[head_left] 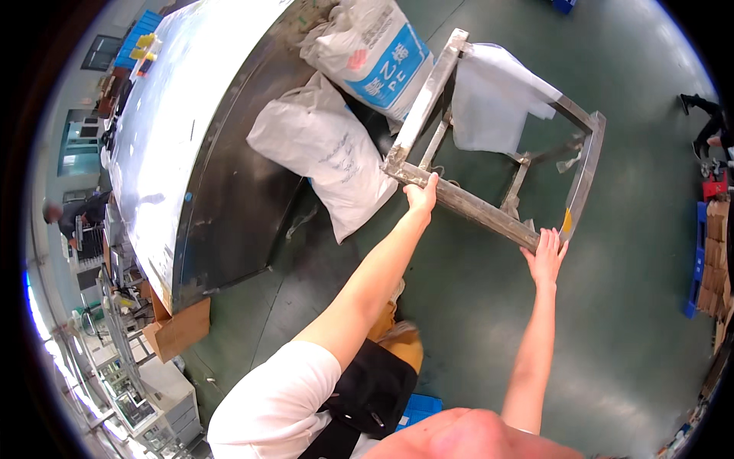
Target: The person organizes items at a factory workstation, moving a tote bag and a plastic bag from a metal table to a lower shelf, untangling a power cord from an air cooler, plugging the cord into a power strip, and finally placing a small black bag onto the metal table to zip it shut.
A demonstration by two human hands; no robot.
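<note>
A metal frame of square tubing (pixel 474 205) stands in front of me, its bars scuffed and worn. My left hand (pixel 421 196) grips its near bar close to the left corner, with the thumb on top. At the right end of that same bar, my right hand (pixel 545 258) is closed over the corner, fingers forward. A translucent plastic sheet (pixel 493 103) hangs over the frame's far left part. Yellow tape (pixel 566 222) marks the right bar near my right hand. The undersides of both hands are hidden.
Left of the frame lean a plain white sack (pixel 325 145) and a white-and-blue printed sack (pixel 382 65), against a large metal-sided table (pixel 237 191). A cardboard box (pixel 177 329) sits by its corner. People are at the far left and right. A blue pallet (pixel 696 260) holds stacked cardboard.
</note>
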